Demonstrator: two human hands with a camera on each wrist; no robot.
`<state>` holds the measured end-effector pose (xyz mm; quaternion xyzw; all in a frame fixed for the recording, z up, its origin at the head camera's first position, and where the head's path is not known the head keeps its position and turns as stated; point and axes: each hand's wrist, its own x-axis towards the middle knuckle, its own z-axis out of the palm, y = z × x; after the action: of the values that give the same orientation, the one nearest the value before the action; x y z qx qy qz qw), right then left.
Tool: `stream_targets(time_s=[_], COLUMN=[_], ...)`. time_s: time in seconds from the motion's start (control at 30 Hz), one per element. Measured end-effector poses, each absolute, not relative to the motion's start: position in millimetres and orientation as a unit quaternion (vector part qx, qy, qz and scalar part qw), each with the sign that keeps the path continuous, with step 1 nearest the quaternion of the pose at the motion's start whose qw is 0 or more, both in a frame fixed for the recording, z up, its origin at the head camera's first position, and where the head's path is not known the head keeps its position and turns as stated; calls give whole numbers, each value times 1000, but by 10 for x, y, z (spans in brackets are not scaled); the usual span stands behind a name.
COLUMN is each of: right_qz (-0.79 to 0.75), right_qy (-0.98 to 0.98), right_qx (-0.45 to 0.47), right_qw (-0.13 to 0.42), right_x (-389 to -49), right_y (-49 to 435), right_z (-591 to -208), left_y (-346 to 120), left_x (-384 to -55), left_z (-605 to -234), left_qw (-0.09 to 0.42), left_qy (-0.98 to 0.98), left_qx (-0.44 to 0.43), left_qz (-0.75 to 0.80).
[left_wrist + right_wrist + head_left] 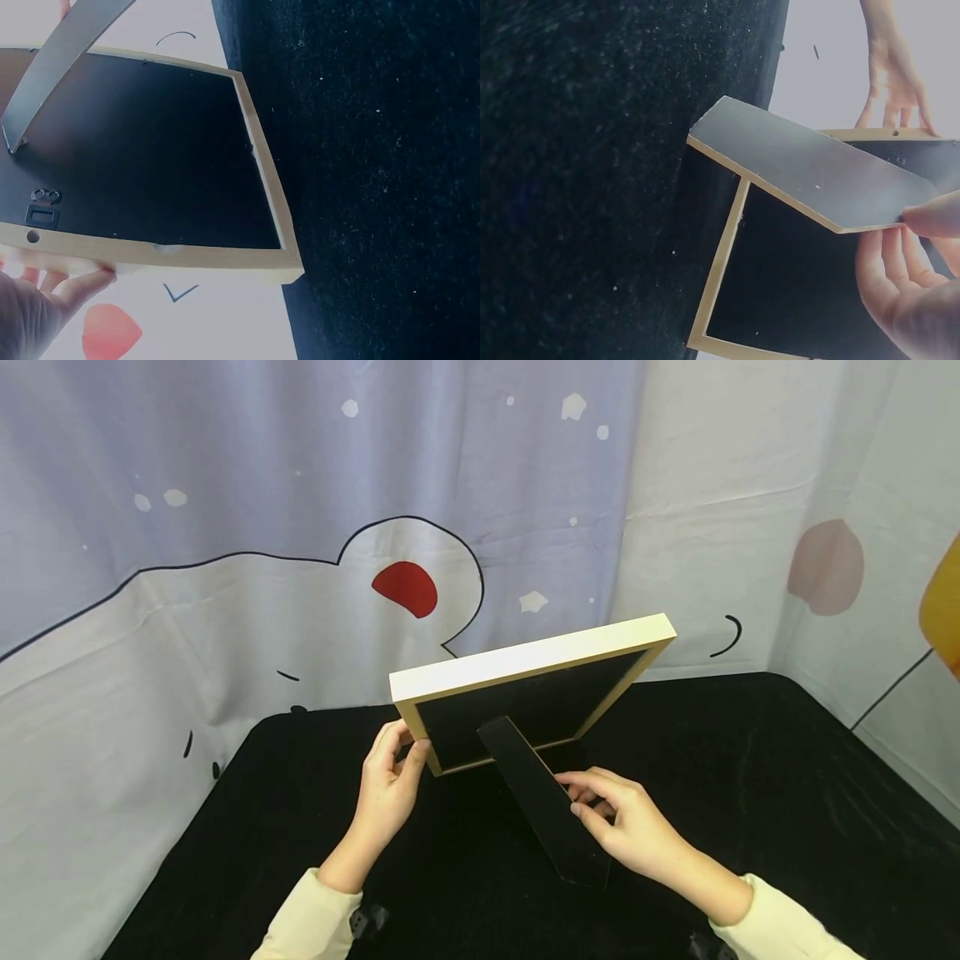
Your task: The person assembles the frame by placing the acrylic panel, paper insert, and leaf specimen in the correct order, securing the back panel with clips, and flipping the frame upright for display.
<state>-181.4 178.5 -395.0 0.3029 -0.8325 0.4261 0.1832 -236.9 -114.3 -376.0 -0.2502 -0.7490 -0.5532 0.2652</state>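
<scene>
A picture frame (532, 653) with a pale wooden border stands tilted on the black table, its dark backing (165, 157) facing me. My left hand (390, 785) holds its left side, thumb on the back of the border. From the backing a black easel stand (543, 806) swings out toward me, its wide end low over the cloth. My right hand (622, 818) pinches the stand's right edge between thumb and fingers, as the right wrist view also shows. A small metal hanger (43, 214) sits on the backing near the side that my left hand holds.
Black cloth (750, 810) covers the table around the frame. Behind it hangs a printed curtain (247, 627) with a red shape, and another pale curtain (870, 677) runs along the right side.
</scene>
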Motion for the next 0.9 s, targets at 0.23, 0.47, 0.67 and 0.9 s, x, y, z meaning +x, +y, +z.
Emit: stream_targets(time_s=[0.23,0.47,0.67,0.9], right_qz=[392,352,359,371], right_qy=[-833,-813,-764,-706], right_qx=[313,317,336,296], right_qw=[235,337,418,525], right_x=[-1807,-1777,-1745,-1731], right_y=[1824,1875,1900,1900], right_z=[-3811,-3476,-3188,-2898], left_y=[-1186,-1295,-1399,-1501], left_x=[-2405,-2491,-2583,-2687], left_z=[-3757,-3769,-3826,-3884], left_qw=[225,178,129,87], left_qy=[-733,-720,-709,-734], left_qx=[-270,-276,-255,-215], left_qz=[-583,-612,-644,-639])
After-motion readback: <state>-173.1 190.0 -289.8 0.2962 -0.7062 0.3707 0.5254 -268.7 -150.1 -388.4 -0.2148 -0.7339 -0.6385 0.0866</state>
